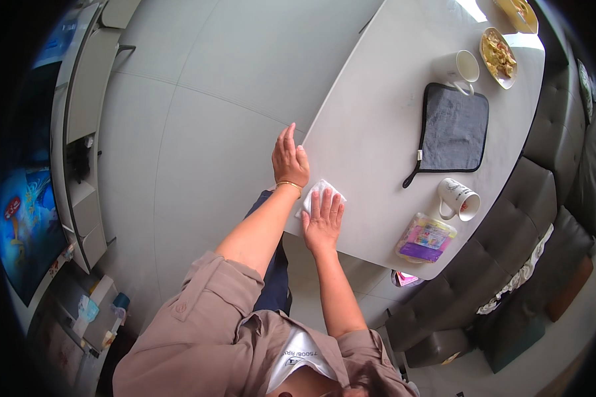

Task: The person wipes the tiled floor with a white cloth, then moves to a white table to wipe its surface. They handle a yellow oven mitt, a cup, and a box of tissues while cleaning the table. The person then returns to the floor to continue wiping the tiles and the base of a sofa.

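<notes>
Under the spread fingers of my right hand (323, 218) lies a folded white cloth (318, 191), held flat against the tabletop near the corner of a pale table (367, 149). The thumb rests along the cloth's lower left side. My left hand (290, 156), with a gold-coloured bracelet at the wrist, is at the table's left edge. It holds nothing; its fingers are extended and the thumb stands apart. Whether it touches the edge, I cannot tell.
Right of my hands are a clear plastic box (427, 238), a printed white mug (459, 201) on its side and a grey pot holder (454, 129). Farther off are another white mug (457, 67) and a plate of food (498, 58). A dark sofa (516, 198) borders the table.
</notes>
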A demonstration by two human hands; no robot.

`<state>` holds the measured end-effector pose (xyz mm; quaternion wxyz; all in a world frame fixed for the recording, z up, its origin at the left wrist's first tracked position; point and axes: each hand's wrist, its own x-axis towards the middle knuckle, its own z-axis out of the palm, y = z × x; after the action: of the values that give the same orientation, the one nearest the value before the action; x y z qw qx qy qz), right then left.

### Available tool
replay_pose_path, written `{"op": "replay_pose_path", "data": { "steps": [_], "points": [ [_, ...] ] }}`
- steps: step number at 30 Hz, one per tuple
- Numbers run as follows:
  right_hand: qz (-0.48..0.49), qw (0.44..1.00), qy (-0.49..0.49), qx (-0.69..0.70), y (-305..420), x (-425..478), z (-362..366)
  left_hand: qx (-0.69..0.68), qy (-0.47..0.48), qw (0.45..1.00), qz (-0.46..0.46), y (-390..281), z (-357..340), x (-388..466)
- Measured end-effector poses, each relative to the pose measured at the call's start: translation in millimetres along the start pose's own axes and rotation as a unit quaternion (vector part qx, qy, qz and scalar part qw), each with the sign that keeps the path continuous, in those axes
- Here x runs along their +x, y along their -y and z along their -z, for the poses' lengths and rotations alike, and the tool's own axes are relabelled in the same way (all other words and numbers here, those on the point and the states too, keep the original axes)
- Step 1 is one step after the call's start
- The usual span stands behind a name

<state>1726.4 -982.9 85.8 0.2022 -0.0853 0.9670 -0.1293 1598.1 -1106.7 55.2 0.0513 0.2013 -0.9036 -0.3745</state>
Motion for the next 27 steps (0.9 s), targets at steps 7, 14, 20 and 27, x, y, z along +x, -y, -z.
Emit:
{"op": "replay_pose_path", "data": {
  "steps": [7, 14, 20, 27],
  "points": [
    [-0.079, 0.989, -0.122, -0.013, -11, 138, 46, 0.032, 0.042, 0.999, 0.000, 0, 3, 5],
    [-0.157, 0.981, -0.113, -0.030, -21, 344, 130, 0.017, 0.175, 0.983, 0.060, -7, 9, 14],
    [-0.251, 0.961, -0.119, -0.012, -28, 468, 175, -0.008, 0.396, 0.918, -0.004, 14, 33, 56],
    [-0.345, 0.934, -0.089, 0.031, -46, 540, 221, 0.011, 0.336, 0.942, -0.019, -8, 33, 267]
  ]
}}
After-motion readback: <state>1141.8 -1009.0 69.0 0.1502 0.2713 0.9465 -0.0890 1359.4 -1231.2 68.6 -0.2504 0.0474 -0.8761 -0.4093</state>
